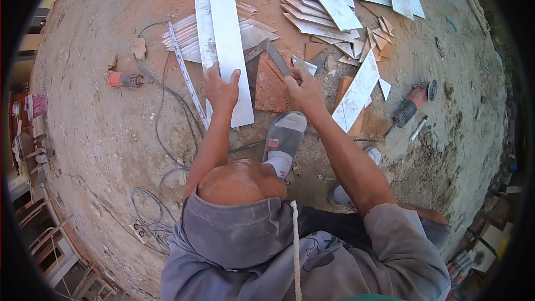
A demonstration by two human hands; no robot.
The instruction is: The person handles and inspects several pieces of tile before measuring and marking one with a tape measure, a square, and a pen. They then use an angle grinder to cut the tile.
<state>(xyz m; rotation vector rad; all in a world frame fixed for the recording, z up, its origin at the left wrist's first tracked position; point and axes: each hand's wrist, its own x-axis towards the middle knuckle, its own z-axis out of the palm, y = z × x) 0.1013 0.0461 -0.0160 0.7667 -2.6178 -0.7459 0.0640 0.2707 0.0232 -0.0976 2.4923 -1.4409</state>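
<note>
My left hand [222, 88] is closed on a long white tile strip [231, 50], near its lower end, thumb on the face. Part of that grip is hidden from above. Beneath and to the left lies another white strip [205, 28]. In my right hand [306, 93], fingers wrap round one leg of a flat metal bevel gauge [277, 57]. Its other leg angles toward the right edge of the held strip. Below the gauge sits a reddish block [268, 86], close to my sandalled foot [285, 136].
Cut tile strips [317, 14] lie piled at upper right. A long metal straightedge [185, 72] rests left of my hand. One red power tool [125, 80] lies left; an angle grinder [411, 105] lies right. Cables [161, 86] cross the dirt ground.
</note>
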